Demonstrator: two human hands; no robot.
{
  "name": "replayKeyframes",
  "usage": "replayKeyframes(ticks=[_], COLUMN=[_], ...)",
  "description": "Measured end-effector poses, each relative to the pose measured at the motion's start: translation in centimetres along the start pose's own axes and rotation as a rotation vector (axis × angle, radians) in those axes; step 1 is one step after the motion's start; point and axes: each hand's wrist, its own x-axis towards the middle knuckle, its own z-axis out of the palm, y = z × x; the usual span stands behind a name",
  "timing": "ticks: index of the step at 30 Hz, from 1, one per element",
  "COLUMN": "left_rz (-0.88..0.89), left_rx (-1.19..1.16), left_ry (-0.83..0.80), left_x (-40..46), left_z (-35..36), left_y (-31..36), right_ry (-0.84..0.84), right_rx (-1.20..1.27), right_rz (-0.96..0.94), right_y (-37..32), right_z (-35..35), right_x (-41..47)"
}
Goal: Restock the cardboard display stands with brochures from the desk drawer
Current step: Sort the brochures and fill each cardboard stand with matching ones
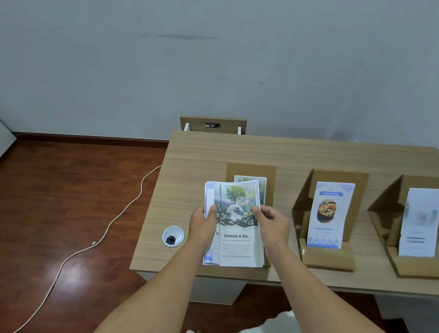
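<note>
I hold a fanned stack of brochures (237,240) in front of the left cardboard stand (251,171). The top one shows a tree over a globe and reads "Liceria & Co.". My left hand (201,223) grips the stack's left edge, where blue-patterned brochures stick out. My right hand (272,225) pinches the right edge of the top brochure. A tree brochure stands in the left stand behind the stack. The middle stand (302,204) holds a blue food brochure (328,215). The right stand (385,206) holds a white brochure (421,223).
The wooden desk (189,179) stands against a grey wall, with a round cable grommet (173,236) near its left front corner. A white cable (112,222) trails across the red-brown floor on the left. A wooden panel (212,124) sticks up behind the desk.
</note>
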Motion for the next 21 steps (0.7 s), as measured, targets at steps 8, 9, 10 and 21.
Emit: replayKeyframes(ticks=[8,9,10,21], left_rz=[-0.009,-0.006,-0.003,0.034], left_rx=[-0.004,-0.008,-0.009,0.06], left_ry=[0.026,0.032,0.041,0.151], left_x=[-0.4,-0.3,-0.1,1.0], left_z=[-1.1,-1.4,-1.7,-4.6], left_y=[0.7,0.7,0.5,0.4], right_ry=[0.018,0.007,-0.001,-0.068], right_rx=[-0.012,-0.006,-0.006,-0.02], right_rz=[0.048,0.055,0.057,-0.022], right_y=[-0.4,-0.5,-0.7,-3.0], right_z=[-0.8,-0.8,-0.8,-2.0], right_x=[1.3,1.6,1.9,5.2])
